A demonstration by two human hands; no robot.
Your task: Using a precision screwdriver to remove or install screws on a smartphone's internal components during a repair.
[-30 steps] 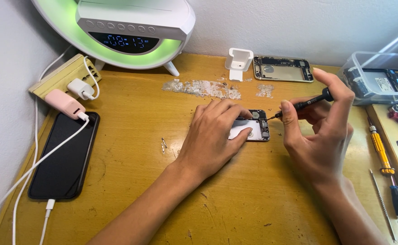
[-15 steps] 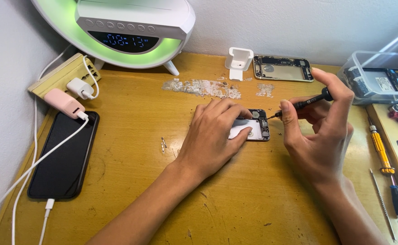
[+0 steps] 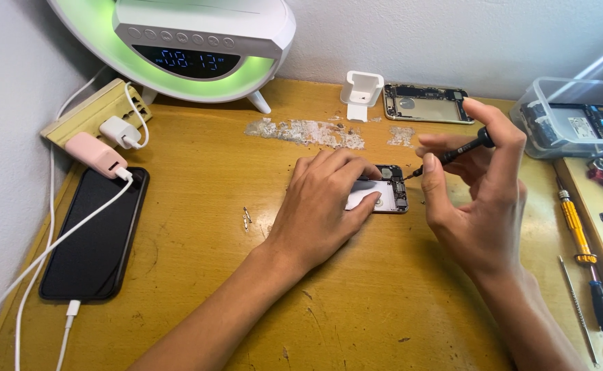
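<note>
**Steady the opened phone, keep the driver tip seated**

The opened phone [image 3: 382,196] lies flat on the bench [image 3: 356,309], mostly under your left hand [image 3: 319,213], with only its right end and circuit parts showing. Keep that hand pressed down as it is: fingers curled over the top edge, thumb braced along the near edge, so the body cannot slide.

Your right hand [image 3: 476,199] pinches the black screwdriver [image 3: 452,152] between thumb and bent forefinger, the other fingers loosely curled. The tool slants down to the left, its tip at the phone's upper right corner; whether it sits in a screw head is too small to tell. Hold the shaft in line with the screw, I'd judge, and turn with the fingertips only, wrist quiet.

Beyond your right hand lie a yellow-handled screwdriver [image 3: 574,227] and a clear plastic box [image 3: 576,120]; past your fingertips, a bare phone frame [image 3: 425,103]. Well left of your left hand, a black phone [image 3: 95,237] charges.
</note>
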